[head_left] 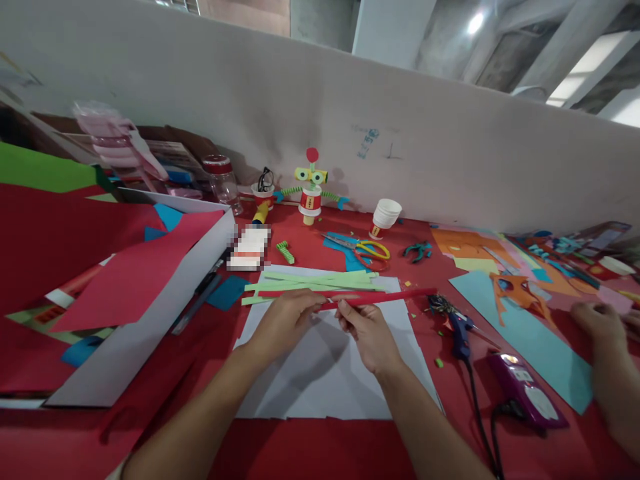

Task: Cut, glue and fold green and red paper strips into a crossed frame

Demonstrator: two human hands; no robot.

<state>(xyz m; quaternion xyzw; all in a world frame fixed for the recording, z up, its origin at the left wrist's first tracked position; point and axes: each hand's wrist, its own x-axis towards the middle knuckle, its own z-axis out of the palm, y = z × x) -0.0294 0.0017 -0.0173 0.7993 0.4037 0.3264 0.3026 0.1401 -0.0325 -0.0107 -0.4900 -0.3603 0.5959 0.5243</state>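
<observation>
A narrow red paper strip (pixel 400 295) is stretched between my two hands, its free end reaching out to the right. My left hand (pixel 287 320) pinches the strip's left end with its fingertips. Close beside it, my right hand (pixel 369 331) grips the same strip between thumb and fingers. Both hands are over a stack of white paper (pixel 320 380). Behind them, several light green paper strips (pixel 320 278) lie across the top of the white sheets, with a second red strip (pixel 273 293) next to them, partly hidden by my left hand.
Scissors (pixel 373 252), pliers (pixel 417 251) and stacked paper cups (pixel 386 215) are at the back, near a paper-cup figure (pixel 311 201). On the right lie a glue gun (pixel 460 333), a purple power strip (pixel 525 390) and another person's hand (pixel 600 323). A white box (pixel 145 327) stands left.
</observation>
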